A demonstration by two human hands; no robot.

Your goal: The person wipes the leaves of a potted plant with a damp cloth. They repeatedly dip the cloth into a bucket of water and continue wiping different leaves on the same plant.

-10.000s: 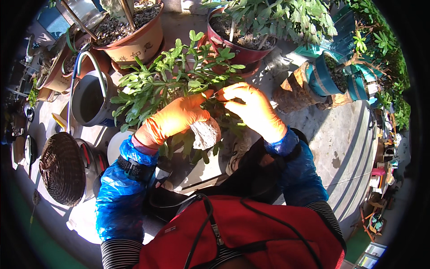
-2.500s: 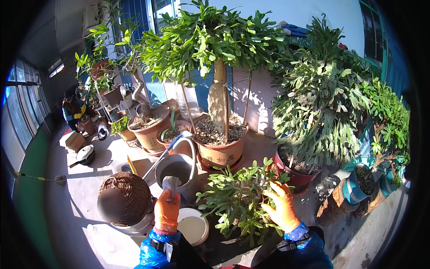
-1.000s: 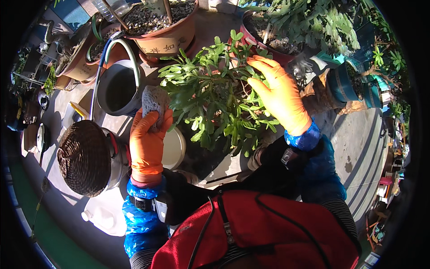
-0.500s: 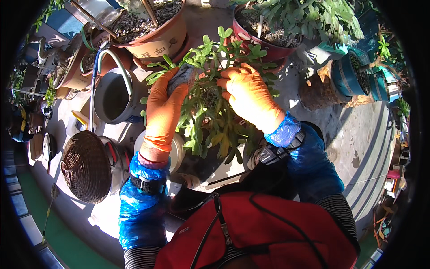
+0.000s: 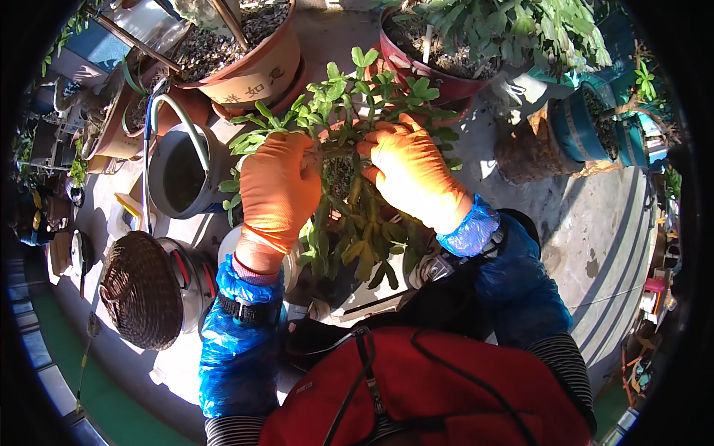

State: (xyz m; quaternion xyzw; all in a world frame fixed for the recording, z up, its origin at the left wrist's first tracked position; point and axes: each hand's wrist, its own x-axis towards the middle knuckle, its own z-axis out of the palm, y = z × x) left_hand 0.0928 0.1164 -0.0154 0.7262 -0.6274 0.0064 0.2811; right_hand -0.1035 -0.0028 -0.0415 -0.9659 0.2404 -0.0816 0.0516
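Observation:
A leafy potted plant with flat, segmented green stems [image 5: 357, 215] stands in front of me, some stems yellowed. My left hand [image 5: 279, 189], in an orange glove, is at its left side with the fingers curled inward. What those fingers hold is hidden; the grey cloth-like wad seen earlier no longer shows clearly. My right hand [image 5: 416, 175], gloved the same way, is bent round the upper right stems, its fingertips among the leaves. Between the hands, gritty soil [image 5: 338, 177] shows through the stems.
A grey bucket of dark water [image 5: 182, 171] stands left, near a woven brown basket-like lid [image 5: 141, 290]. Behind are a large tan pot [image 5: 256, 82] and a red pot [image 5: 439, 74] with drooping foliage. Blue planters [image 5: 584, 126] stand right on the concrete floor [image 5: 550, 275].
My left hand has turned and curled over, dropping slightly and moving right, and the grey wad has gone from sight. My right hand stays nearly still at the stems.

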